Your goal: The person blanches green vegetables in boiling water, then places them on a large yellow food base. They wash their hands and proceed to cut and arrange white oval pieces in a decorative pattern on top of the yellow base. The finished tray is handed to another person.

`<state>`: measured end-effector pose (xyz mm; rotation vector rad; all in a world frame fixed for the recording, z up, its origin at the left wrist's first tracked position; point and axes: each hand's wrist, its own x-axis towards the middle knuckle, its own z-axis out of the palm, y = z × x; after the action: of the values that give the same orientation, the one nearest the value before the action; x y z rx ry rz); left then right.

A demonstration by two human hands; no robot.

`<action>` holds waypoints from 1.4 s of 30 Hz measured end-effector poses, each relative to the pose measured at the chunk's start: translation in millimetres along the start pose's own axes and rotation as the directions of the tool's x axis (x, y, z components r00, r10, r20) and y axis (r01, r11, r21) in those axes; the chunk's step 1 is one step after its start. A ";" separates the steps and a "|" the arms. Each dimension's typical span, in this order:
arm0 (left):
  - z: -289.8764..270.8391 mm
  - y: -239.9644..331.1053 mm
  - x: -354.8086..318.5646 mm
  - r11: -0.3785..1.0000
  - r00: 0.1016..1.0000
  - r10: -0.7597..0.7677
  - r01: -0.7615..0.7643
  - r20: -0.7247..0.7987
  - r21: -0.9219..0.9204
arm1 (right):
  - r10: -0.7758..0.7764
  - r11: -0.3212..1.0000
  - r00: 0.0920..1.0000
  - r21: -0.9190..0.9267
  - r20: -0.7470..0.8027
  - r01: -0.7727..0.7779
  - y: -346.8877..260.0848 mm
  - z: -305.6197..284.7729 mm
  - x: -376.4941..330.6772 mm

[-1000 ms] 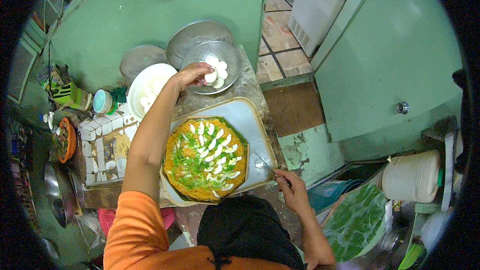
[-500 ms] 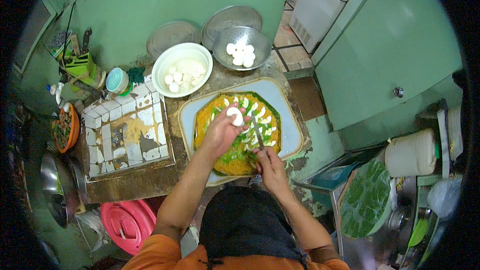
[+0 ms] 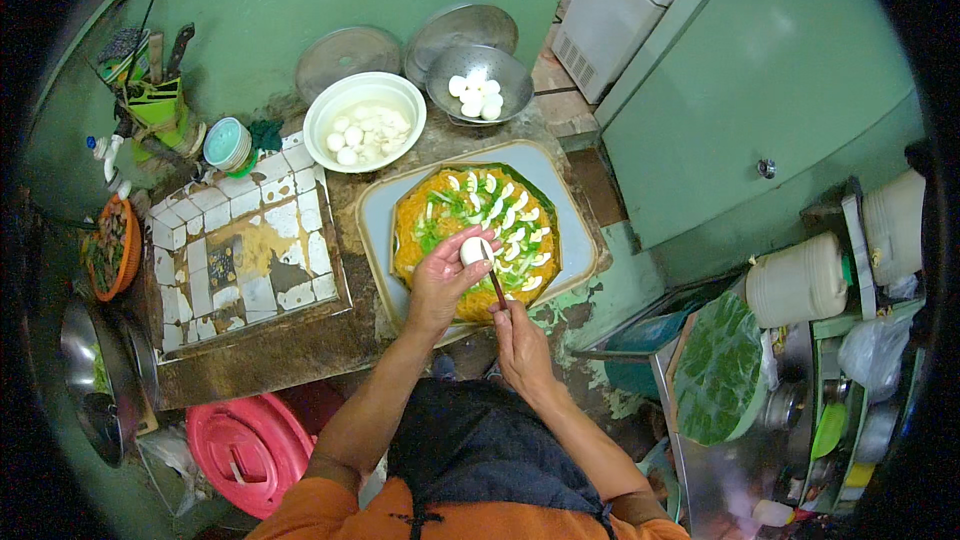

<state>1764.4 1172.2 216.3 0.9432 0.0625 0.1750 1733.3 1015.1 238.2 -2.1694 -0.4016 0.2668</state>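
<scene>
At left hand point(image 3: 441, 281): egg point(image 3: 474, 252) is held.
At right hand point(image 3: 523, 340): knife point(image 3: 497, 287) is gripped.
Knife: now brought against egg, previously apart; cutting position seemingly reached.
Beneath both hands: garnished dish point(image 3: 410, 232).

No text, label, brand, number or sign is showing legibly, whether beside the left hand point(image 3: 440, 280), beside the right hand point(image 3: 523, 342) or farther out around them.
</scene>
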 end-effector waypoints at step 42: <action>13.6 -49.2 -49.4 0.846 0.760 -0.515 0.525 -0.397 -0.093 | 0.111 0.970 0.994 0.219 -0.023 -0.103 79.5 -7.7 -51.1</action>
<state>1723.6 1124.4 183.3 0.8661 0.7166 -0.1541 1703.6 946.0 180.5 -1.9796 -0.2241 0.3177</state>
